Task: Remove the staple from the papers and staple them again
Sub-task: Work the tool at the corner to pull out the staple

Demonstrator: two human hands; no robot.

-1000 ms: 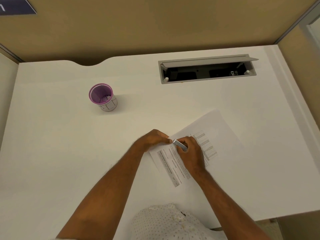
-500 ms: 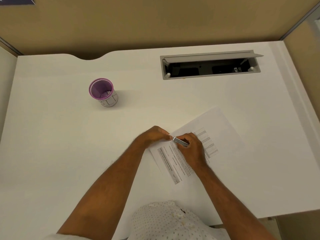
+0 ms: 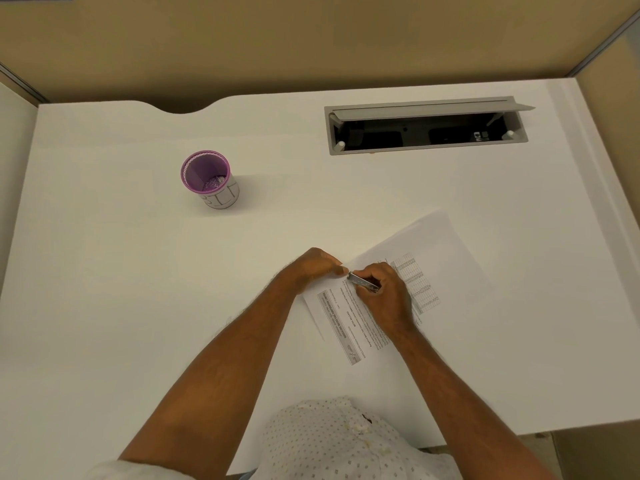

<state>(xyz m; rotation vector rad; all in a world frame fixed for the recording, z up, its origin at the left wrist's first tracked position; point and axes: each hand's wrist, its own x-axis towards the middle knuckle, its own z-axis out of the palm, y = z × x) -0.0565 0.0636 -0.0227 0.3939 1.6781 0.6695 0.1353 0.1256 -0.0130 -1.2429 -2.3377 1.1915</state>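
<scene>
The printed papers (image 3: 433, 247) lie slanted on the white desk, right of centre. My left hand (image 3: 313, 268) presses down on their near-left corner with curled fingers. My right hand (image 3: 386, 294) rests on the sheets and grips a small metal tool (image 3: 362, 282), whose tip points at that corner, right beside my left fingertips. The staple itself is too small to make out.
A purple mesh cup (image 3: 206, 173) with a paper label stands at the left back of the desk (image 3: 104, 289). An open grey cable tray (image 3: 426, 147) is set into the desk at the back right. Tan partition walls enclose the desk.
Both hands stay at the paper corner; the metal tool's tip has shifted slightly closer to my left fingertips. The view has drifted a little.
</scene>
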